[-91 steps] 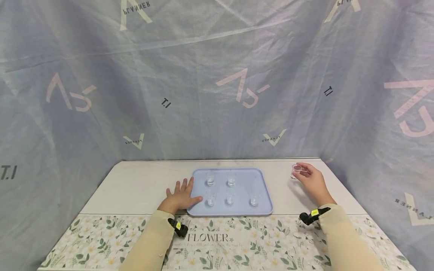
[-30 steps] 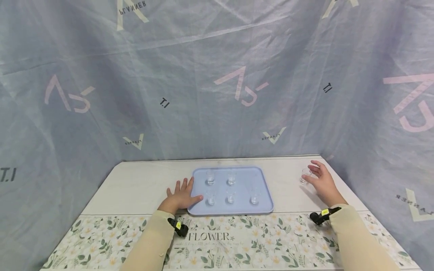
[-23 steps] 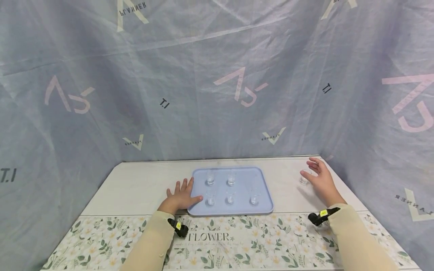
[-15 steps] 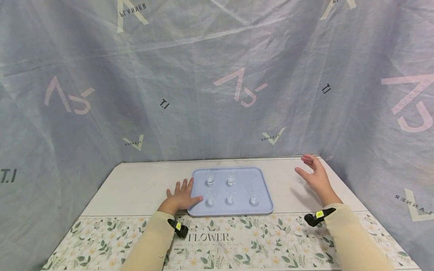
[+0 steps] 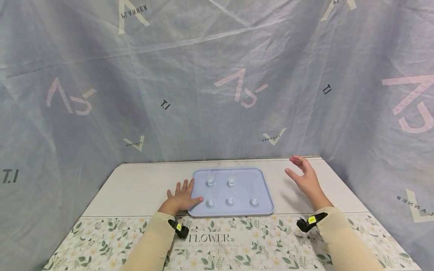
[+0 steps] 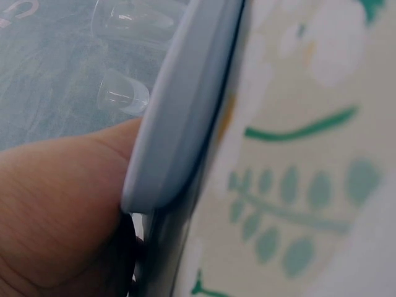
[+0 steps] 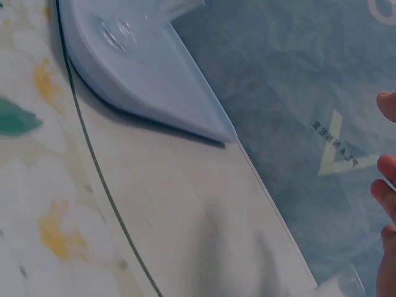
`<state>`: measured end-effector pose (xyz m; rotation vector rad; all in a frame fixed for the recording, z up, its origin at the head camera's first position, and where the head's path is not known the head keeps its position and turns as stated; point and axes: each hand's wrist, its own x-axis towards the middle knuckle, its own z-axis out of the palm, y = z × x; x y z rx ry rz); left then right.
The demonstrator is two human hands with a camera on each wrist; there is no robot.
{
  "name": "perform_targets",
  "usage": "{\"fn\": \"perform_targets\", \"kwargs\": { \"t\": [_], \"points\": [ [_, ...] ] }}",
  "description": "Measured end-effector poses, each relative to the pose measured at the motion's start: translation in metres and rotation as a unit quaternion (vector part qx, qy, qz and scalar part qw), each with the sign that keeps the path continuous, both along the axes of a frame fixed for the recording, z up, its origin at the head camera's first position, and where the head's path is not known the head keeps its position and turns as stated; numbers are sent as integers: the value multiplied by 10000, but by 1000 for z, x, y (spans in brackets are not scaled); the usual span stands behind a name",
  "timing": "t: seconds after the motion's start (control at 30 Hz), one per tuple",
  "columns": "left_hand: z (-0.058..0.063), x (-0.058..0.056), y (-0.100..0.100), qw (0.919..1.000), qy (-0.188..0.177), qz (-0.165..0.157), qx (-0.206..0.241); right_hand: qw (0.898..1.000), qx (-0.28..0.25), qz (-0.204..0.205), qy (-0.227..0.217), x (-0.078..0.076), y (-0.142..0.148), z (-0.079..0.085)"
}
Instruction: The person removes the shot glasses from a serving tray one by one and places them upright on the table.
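Observation:
My left hand (image 5: 181, 199) rests at the left edge of a pale blue tray (image 5: 245, 184), fingers spread and thumb lying over the rim. Several small clear shot glasses stand upright on the tray: two in the far row, including one glass (image 5: 232, 180), and three in the near row, including one at the right (image 5: 255, 200). My right hand (image 5: 306, 184) hovers right of the tray, holding nothing, thumb and fingers apart. Another shot glass (image 7: 345, 284) shows at the bottom of the right wrist view; in the head view my right hand hides it.
The tray stands on a white tabletop (image 5: 135, 188). A flower-printed cloth (image 5: 217, 256) covers the front part of the table. Grey-blue fabric (image 5: 203, 113) hangs behind and on both sides.
Three seconds ago my right hand held a shot glass; it has let go of it on the tabletop's right side, then lifted and moved left. My left hand has stayed in place.

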<state>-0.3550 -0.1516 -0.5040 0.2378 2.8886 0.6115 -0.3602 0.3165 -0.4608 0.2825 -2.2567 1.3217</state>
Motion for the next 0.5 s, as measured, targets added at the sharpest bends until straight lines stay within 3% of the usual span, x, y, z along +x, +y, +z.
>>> {"fn": "perform_targets", "kwargs": {
  "t": [0.27,0.5],
  "points": [
    [13,6,3,9999,-99,-5,-134,9987,-294,367,-206,9,-25,1],
    [-2,-3,0,9997,-96,-12,-219,9927,-541,966,-468,32,-55,18]
  ]
}}
